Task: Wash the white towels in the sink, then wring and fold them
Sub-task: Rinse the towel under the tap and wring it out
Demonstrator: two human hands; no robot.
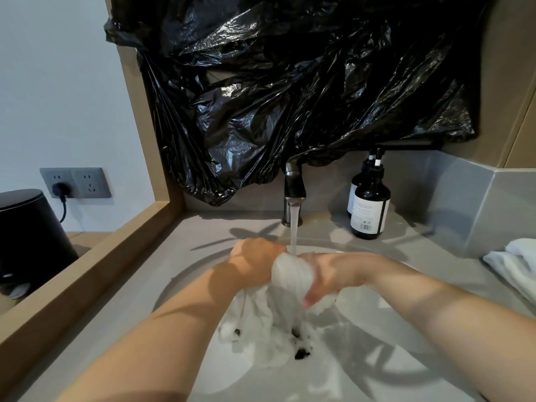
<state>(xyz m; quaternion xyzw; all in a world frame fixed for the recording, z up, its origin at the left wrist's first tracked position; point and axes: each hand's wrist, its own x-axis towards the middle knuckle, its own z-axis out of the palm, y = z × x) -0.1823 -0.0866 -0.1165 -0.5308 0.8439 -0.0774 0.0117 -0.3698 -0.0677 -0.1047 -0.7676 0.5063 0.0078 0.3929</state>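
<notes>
Grey bench (200, 227) surrounded a white sink (365, 361), backed by a wall panel draped in crumpled black plastic sheeting (290, 82). A dark faucet (294, 187) stood at the rear of the basin, with a stream of water (293, 230) running from it. Both forearms reached over the basin. The left hand (255, 259) and right hand (327, 274) met directly under the stream, each with fingers curled tightly around the bunched upper part of a white towel (290, 277). The remainder of that towel hung down and lay crumpled on the basin floor. Two dark bottles (369, 204) stood on the bench to the right of the faucet. A pile of spare towels (516, 265) lay at the bench's right edge. A wall socket (75, 182) with one plug inserted and a black bin (29, 227) were at the left.
</notes>
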